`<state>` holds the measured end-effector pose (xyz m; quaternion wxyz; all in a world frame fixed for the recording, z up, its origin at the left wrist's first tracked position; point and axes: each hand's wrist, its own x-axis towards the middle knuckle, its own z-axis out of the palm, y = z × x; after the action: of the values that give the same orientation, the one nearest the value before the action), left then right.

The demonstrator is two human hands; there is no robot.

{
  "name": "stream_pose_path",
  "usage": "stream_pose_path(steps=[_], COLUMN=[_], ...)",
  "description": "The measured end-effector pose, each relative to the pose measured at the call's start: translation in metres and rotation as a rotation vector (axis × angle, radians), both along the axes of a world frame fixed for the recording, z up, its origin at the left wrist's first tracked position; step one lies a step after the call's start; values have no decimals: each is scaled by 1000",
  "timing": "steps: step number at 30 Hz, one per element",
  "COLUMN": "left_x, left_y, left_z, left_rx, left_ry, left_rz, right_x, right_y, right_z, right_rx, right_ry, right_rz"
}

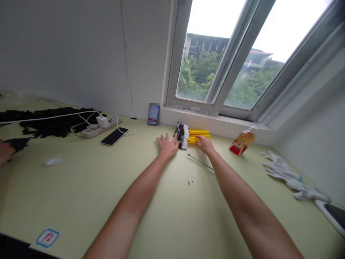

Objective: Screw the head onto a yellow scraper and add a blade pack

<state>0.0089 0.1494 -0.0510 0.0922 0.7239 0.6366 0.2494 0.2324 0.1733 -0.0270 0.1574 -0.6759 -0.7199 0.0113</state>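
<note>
My left hand [167, 146] lies on the table with its fingers spread, its fingertips at the left edge of a black-and-white packaging card [183, 136]. Several yellow handles [198, 132] stick out of the card to the right; the tool heads are covered, so their kind cannot be made out. With bent fingers, my right hand [205, 144] grips the nearest yellow handle. Below it lies a thin metal rod [201, 162] with a dark tip, its other end hidden behind my right forearm. A small screw [189, 182] and a nut [192, 180] rest closer to me.
Right of my hands stands a bottle of red-orange liquid [243, 141], then white gloves [283, 172]. On the left are a black phone [114, 136], a power strip [98, 130], a white lid [53, 161] and black material [58, 120]. Another person's hand [5, 151] shows at the left edge.
</note>
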Motion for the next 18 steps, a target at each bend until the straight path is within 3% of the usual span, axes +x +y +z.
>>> stream_pose_path(steps=[6, 12, 18], left_x=[-9, 8, 10], left_y=[0, -12, -13], left_z=[-1, 4, -1], left_rx=[58, 303, 293], left_ry=[18, 136, 124], left_rz=[-81, -518, -517], right_x=[1, 8, 13], right_y=[1, 14, 28], right_z=[-2, 5, 12], right_rx=[25, -46, -157], right_ry=[-31, -87, -134], right_rz=[17, 71, 38])
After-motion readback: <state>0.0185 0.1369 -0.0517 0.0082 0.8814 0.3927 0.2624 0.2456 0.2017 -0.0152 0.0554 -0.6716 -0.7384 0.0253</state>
